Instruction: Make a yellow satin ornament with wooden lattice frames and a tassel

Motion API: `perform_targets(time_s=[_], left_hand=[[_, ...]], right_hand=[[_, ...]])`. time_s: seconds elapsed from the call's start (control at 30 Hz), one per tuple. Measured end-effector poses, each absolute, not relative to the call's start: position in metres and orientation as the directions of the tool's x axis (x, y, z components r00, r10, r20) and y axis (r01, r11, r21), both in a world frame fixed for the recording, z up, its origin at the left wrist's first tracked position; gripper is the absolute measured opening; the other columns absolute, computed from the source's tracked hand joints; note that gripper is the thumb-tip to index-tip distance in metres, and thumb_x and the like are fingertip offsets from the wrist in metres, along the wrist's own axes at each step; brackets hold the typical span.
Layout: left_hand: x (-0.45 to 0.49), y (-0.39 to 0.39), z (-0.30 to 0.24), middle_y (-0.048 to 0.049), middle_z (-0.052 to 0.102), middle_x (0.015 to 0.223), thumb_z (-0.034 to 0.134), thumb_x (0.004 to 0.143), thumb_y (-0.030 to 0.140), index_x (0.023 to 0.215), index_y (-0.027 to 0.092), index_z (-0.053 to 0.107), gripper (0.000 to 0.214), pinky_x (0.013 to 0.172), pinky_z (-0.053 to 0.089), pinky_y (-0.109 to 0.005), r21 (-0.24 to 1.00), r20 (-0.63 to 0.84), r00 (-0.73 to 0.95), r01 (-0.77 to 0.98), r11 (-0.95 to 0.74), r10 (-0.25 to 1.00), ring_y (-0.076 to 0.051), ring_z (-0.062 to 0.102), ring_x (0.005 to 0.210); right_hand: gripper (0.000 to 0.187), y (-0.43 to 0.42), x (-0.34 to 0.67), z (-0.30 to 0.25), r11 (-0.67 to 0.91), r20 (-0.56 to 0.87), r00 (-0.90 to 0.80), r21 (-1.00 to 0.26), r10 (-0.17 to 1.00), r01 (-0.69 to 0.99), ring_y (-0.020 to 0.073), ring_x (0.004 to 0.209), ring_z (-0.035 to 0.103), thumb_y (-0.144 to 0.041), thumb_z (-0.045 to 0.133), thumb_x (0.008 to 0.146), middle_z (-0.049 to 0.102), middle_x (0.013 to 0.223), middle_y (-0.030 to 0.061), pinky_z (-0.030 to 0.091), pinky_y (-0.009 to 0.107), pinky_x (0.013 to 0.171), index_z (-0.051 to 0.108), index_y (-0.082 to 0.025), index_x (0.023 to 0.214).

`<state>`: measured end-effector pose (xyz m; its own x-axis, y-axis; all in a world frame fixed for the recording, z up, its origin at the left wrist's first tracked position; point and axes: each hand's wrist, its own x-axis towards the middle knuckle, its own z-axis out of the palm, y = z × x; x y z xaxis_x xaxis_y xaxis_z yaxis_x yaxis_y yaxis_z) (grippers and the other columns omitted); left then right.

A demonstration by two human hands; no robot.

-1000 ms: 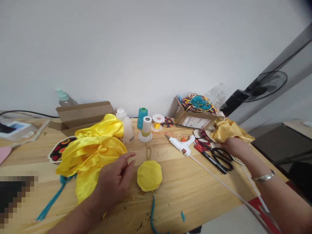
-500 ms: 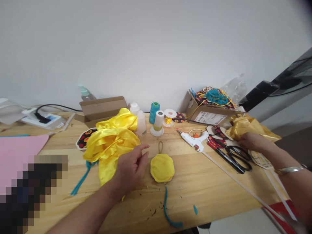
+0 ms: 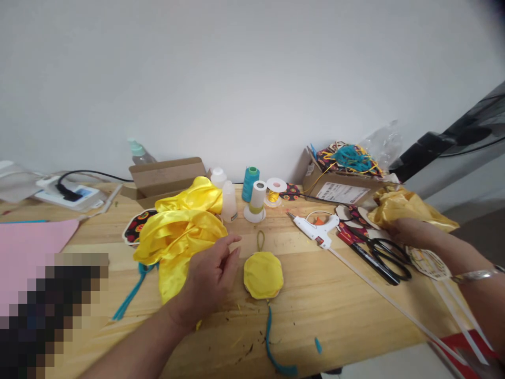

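Observation:
My left hand (image 3: pixel 213 276) rests at the edge of a heap of shiny yellow satin cloth (image 3: pixel 189 226), index finger and thumb apart, with nothing between them. Just right of it lies a yellow fabric-covered disc (image 3: pixel 263 275), with an olive loop (image 3: pixel 261 240) at its top and a teal cord (image 3: pixel 270 337) trailing below. Far to the right, my right hand (image 3: pixel 410 234) reaches to a crumpled gold cloth (image 3: pixel 410 208); its fingertips are hidden, so a grip cannot be made out. Black-handled scissors (image 3: pixel 390 258) and a marker (image 3: pixel 373 259) lie beside that hand.
A white glue gun (image 3: pixel 317 230) with a long glue stick lies right of centre. Thread spools (image 3: pixel 251 184) and a small bottle (image 3: pixel 229 201) stand behind the disc. A cardboard box (image 3: pixel 339 187) of cords is at the back right. Pink sheet (image 3: pixel 35 237) lies left.
The view has shifted very slightly. Both hands stay in nearly the same places, the left by the yellow satin and the right at the gold cloth.

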<state>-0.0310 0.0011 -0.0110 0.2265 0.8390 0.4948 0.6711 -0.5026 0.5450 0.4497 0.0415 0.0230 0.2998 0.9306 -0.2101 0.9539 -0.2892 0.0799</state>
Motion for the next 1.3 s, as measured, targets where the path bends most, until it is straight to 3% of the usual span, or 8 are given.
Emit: perform_targets(time_s=[0.17,0.37,0.5,0.7,0.8,0.9,1.0,1.3], left_hand=[[-0.031,0.002,-0.012,0.0113,0.036,0.046,0.049,0.086,0.021,0.102,0.015,0.059,0.020,0.042,0.032,-0.019,0.548,0.495,0.231,0.666,-0.507,0.838,-0.008,0.039,0.038],[-0.030,0.002,-0.013,0.0117,0.034,0.047,0.049,0.086,0.021,0.102,0.016,0.058,0.019,0.043,0.032,-0.018,0.581,0.476,0.233,0.640,-0.502,0.848,-0.007,0.037,0.039],[-0.029,0.001,-0.011,0.0110,0.034,0.049,0.049,0.087,0.022,0.102,0.017,0.058,0.018,0.045,0.033,-0.018,0.663,0.424,0.189,0.601,-0.446,0.886,-0.007,0.038,0.041],[-0.027,-0.002,-0.006,0.0036,0.059,0.068,0.053,0.085,0.029,0.097,0.019,0.062,0.018,0.058,0.043,-0.019,0.821,0.312,0.107,0.470,-0.325,0.944,-0.010,0.053,0.060],[-0.021,-0.006,0.010,0.0012,0.064,0.075,0.055,0.083,0.037,0.091,0.019,0.064,0.022,0.054,0.043,-0.020,0.954,0.097,0.019,0.284,-0.098,0.995,-0.009,0.053,0.059],[-0.014,-0.013,0.029,-0.0013,0.066,0.079,0.055,0.081,0.048,0.090,0.019,0.066,0.033,0.039,0.034,-0.018,0.980,-0.194,0.085,0.050,0.190,0.977,-0.007,0.046,0.047],[-0.011,-0.020,0.038,-0.0049,0.068,0.091,0.052,0.081,0.053,0.095,0.019,0.066,0.040,0.036,0.032,-0.017,0.936,-0.335,0.180,-0.052,0.349,0.925,-0.006,0.048,0.046],[-0.008,-0.020,0.025,0.0052,0.054,0.054,0.069,0.069,0.043,0.079,0.015,0.065,0.029,0.036,0.033,-0.014,0.935,-0.355,0.130,0.036,0.354,0.926,-0.004,0.041,0.041]], right_hand=[[0.022,0.037,0.455,0.045,-0.256,-0.322,0.236,-0.020,0.917,0.966,0.0140,0.061,0.051,-0.006,0.061,0.076,0.055,0.057,0.0023,0.036,0.025,0.058,0.061,-0.011,0.054],[0.026,0.015,0.460,0.082,-0.360,-0.307,0.262,-0.328,0.915,0.873,0.0078,0.062,0.050,-0.011,0.044,0.090,0.058,0.065,-0.0003,0.037,0.025,0.063,0.065,-0.010,0.075],[0.033,-0.003,0.457,0.097,-0.519,-0.362,0.421,-0.775,0.832,0.360,0.0072,0.068,0.058,-0.012,0.038,0.095,0.062,0.072,0.0023,0.038,0.032,0.068,0.065,-0.010,0.076],[0.042,-0.017,0.417,0.119,-0.239,-0.147,0.370,-0.947,0.917,0.216,0.0074,0.059,0.051,-0.033,0.041,0.096,0.053,0.063,0.0014,0.036,0.035,0.059,0.059,-0.010,0.066],[0.021,-0.029,0.356,0.119,0.041,0.204,0.352,-0.907,0.913,0.419,0.0102,0.064,0.054,-0.035,0.058,0.086,0.057,0.073,0.0026,0.040,0.031,0.061,0.060,-0.016,0.078],[0.006,-0.041,0.286,0.096,0.418,0.462,-0.158,-0.541,0.873,0.730,0.0160,0.078,0.058,-0.022,0.053,0.088,0.062,0.083,0.0056,0.046,0.030,0.068,0.059,-0.021,0.086],[0.024,-0.047,0.232,0.062,0.713,0.403,-0.597,-0.268,0.693,0.648,0.0179,0.088,0.056,-0.009,0.038,0.091,0.063,0.093,0.0071,0.046,0.033,0.076,0.057,-0.020,0.101],[0.013,-0.039,0.196,0.024,0.807,0.372,-0.719,-0.208,0.588,0.552,0.0169,0.083,0.056,-0.013,0.048,0.091,0.064,0.090,0.0055,0.045,0.032,0.073,0.059,-0.016,0.095]])
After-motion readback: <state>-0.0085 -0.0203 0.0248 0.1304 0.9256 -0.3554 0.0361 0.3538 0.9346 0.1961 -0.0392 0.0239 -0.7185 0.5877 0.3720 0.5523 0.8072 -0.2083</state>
